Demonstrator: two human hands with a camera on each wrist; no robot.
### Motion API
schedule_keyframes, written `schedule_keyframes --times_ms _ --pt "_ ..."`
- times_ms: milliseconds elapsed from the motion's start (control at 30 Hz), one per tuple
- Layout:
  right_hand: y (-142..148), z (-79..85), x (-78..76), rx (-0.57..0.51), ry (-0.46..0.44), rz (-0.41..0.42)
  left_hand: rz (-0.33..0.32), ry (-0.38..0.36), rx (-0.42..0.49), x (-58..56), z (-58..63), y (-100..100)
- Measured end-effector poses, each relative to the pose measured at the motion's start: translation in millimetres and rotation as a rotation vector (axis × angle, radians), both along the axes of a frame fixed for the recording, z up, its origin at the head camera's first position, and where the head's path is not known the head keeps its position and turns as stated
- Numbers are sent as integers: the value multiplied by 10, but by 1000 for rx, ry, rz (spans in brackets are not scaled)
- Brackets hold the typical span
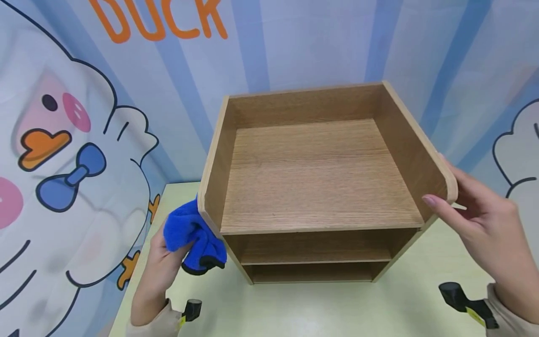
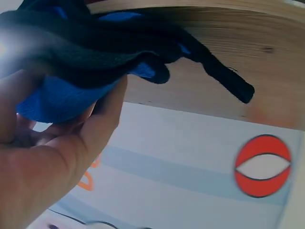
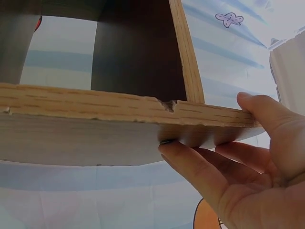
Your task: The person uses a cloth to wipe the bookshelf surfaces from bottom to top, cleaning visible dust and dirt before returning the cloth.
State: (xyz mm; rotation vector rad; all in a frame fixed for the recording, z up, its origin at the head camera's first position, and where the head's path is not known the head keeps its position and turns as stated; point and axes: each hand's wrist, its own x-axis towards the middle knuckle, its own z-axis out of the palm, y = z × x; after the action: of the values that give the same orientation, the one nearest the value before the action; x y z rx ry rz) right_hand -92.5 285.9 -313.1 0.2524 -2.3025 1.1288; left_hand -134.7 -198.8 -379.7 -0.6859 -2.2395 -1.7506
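Note:
A small wooden shelf unit (image 1: 320, 173) with a raised rim round its top and two compartments below stands on the table. My left hand (image 1: 162, 262) grips a bunched blue cloth (image 1: 195, 236) with dark edging against the shelf's left side. In the left wrist view the cloth (image 2: 71, 95) lies along the wooden side panel (image 2: 228, 57), and part of the fingers is hidden behind it. My right hand (image 1: 484, 215) pinches the front corner of the right side panel, thumb inside and fingers outside. The right wrist view shows a chipped spot on the board's edge (image 3: 119, 102).
The pale table (image 1: 311, 309) extends in front of the shelf and to both sides. Behind it hangs a blue striped backdrop (image 1: 307, 42) with duck drawings and orange lettering. Dark camera mounts sit on both wrists.

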Motion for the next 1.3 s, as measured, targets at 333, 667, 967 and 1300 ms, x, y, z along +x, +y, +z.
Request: schedule_keyframes --times_ms 333,667,967,1300 --pt "13 -11 -6 12 0 7 -58 -394 3 -233 -783 -30" --pt "14 2 4 4 5 3 -21 -725 129 -351 -1435 132" --pt "-8 -14 6 33 33 8 -20 -750 199 -349 -1502 141" --pt "15 -7 -3 48 39 11 -58 -653 199 -344 -975 99"
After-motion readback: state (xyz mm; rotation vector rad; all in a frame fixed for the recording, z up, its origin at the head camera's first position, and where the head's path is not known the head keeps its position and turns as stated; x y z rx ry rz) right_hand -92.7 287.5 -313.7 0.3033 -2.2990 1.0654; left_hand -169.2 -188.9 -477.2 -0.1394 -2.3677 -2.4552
